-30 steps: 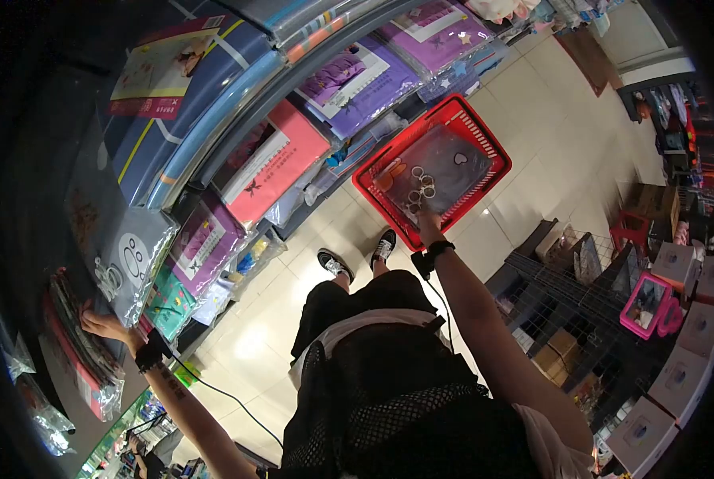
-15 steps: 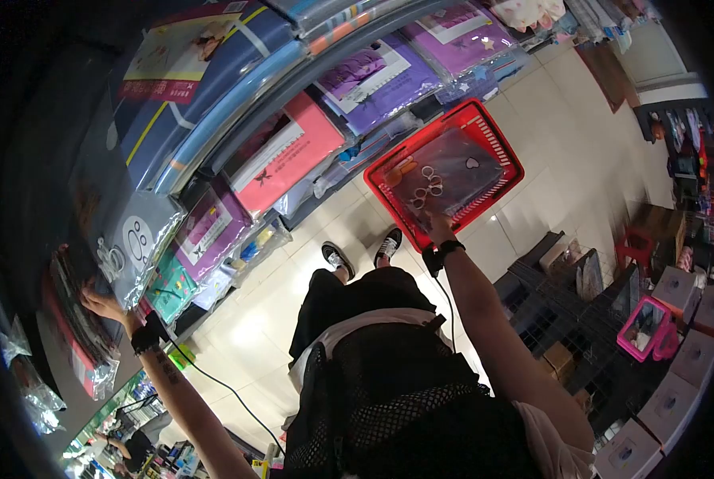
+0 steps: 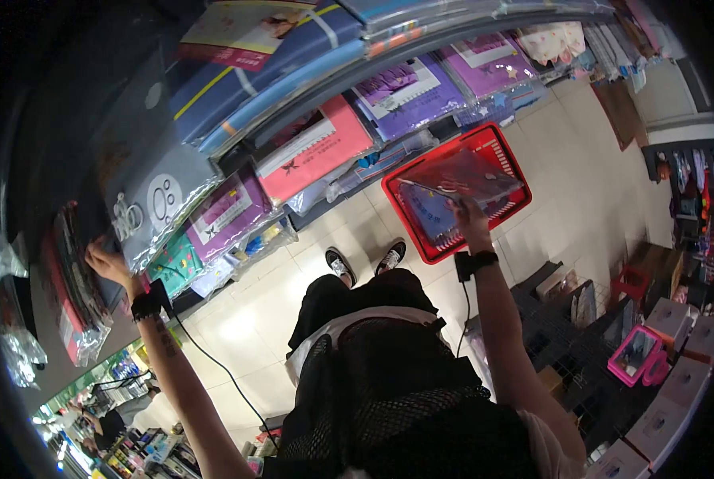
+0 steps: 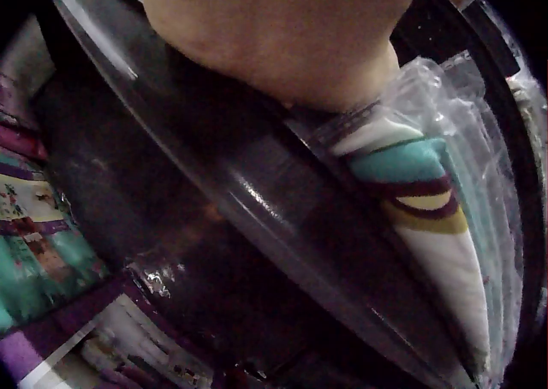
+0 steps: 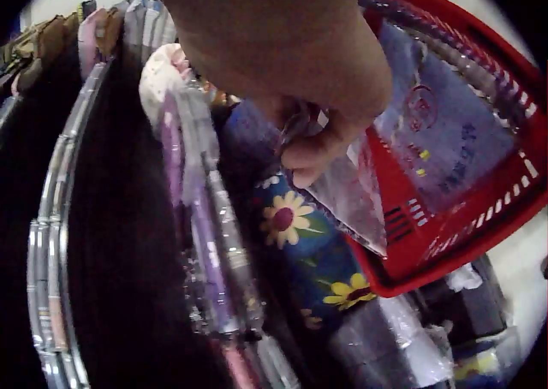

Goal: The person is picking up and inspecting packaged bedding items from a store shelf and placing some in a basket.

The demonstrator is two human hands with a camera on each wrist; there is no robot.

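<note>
My right hand [image 3: 474, 225] pinches one edge of a dark, flat packet in clear plastic [image 3: 489, 177], holding it tilted over the red shopping basket [image 3: 406, 227]. In the right wrist view, thumb and fingers grip the crinkled plastic edge. Below it in the basket lies a blue plastic-wrapped packet [image 5: 445, 124] with printed writing. My left hand [image 3: 111, 263] is at the far left, its fingers at a row of upright packets in clear wrap [image 3: 81, 279]. The left wrist view shows only the base of that hand beside plastic-wrapped folded fabric [image 4: 437, 235]; its fingers are hidden.
Shelves of wrapped textiles, including a pink packet [image 3: 317, 156] and a purple one [image 3: 409, 96], run along the left and ahead. A grey packet with a paw print [image 3: 165, 199] juts out near my left hand. Wire racks [image 3: 533, 319] and white boxes [image 3: 664, 411] line the right.
My right hand has lifted the dark packet by its edge and tilted it, uncovering the blue packet beneath. The left hand stays by the upright packets while the view has shifted.
</note>
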